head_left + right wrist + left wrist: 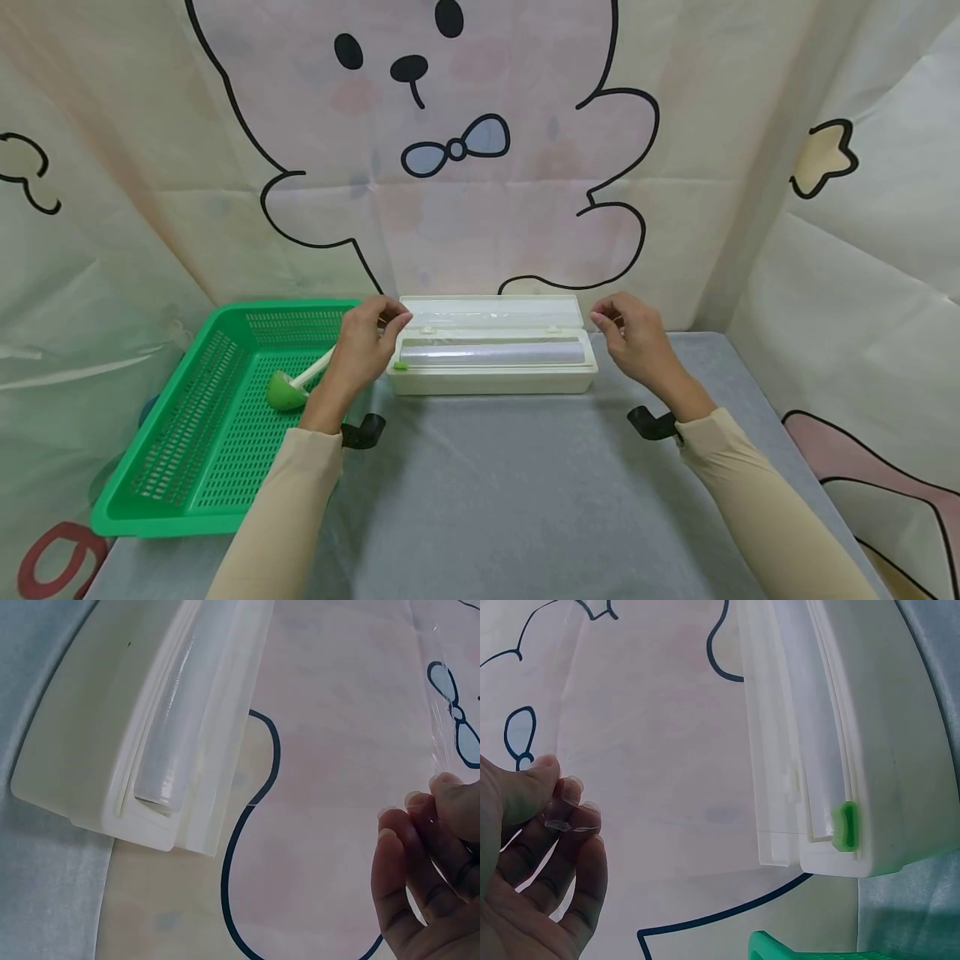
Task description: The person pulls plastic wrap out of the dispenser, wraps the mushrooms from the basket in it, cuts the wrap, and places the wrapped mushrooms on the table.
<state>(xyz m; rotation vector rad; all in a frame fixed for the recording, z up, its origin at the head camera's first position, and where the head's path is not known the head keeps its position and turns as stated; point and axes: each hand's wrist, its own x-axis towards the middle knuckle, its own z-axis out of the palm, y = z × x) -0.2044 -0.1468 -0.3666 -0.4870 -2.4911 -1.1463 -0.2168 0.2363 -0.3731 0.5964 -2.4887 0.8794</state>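
Observation:
A cream cling-film dispenser box [491, 381] stands on the grey table with its lid [491, 311] tipped open toward the backdrop. A roll of clear film [491, 353] lies inside, and a green slider [401, 365] sits at its left end. My left hand [393, 317] is at the lid's left corner and pinches a clear film edge [559, 820] between thumb and fingertips. At the right corner my right hand [604, 318] pinches the same sheet of film [440, 742]. The wrist views show the box [885, 750] and the roll [169, 750] below each hand.
A green slotted basket [225, 500] sits at the table's left and holds a green ladle [285, 390] with a pale handle. A printed cartoon curtain [480, 167] hangs close behind the box and along both sides. Grey tablecloth [510, 500] lies in front of the box.

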